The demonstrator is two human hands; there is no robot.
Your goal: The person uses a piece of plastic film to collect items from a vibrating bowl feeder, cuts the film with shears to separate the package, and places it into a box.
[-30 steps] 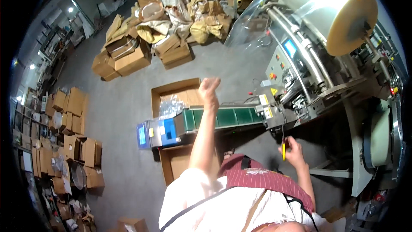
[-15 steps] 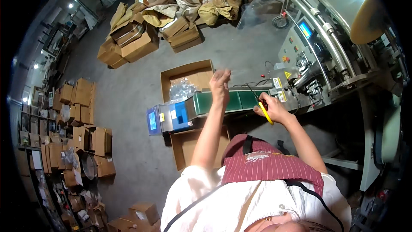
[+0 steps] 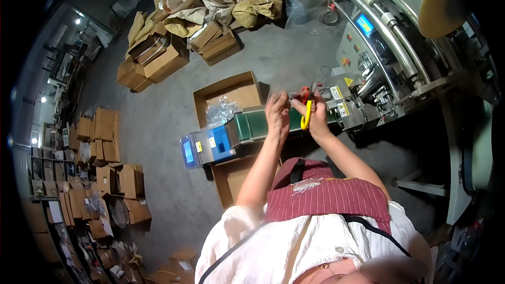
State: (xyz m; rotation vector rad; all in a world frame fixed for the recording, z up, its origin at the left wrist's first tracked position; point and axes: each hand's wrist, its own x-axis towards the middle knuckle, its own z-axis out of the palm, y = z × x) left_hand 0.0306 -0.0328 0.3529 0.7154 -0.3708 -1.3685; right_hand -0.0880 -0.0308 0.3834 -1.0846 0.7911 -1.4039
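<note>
Over the green conveyor belt point(image 3: 251, 124) my two hands are close together. My right hand point(image 3: 317, 117) grips scissors point(image 3: 306, 118) with a yellow handle; a red part shows near the fingers, and the blades are smeared by motion. Just left of it, my left hand point(image 3: 278, 115) is closed, its fingers curled and pinched together. Whatever it holds, perhaps something thin and clear, I cannot make out.
A blue unit point(image 3: 223, 142) ends the belt on the left. Clear plastic bags point(image 3: 223, 110) lie in an open carton point(image 3: 202, 100) behind it; another carton point(image 3: 223, 189) sits in front. A machine with rollers point(image 3: 376, 16) stands right. Cartons and sacks are piled farther off.
My right hand has moved left with the scissors, and the scissors have turned more upright. My left hand has shifted slightly right and down, and its fingers have curled. The hands are now nearly together.
</note>
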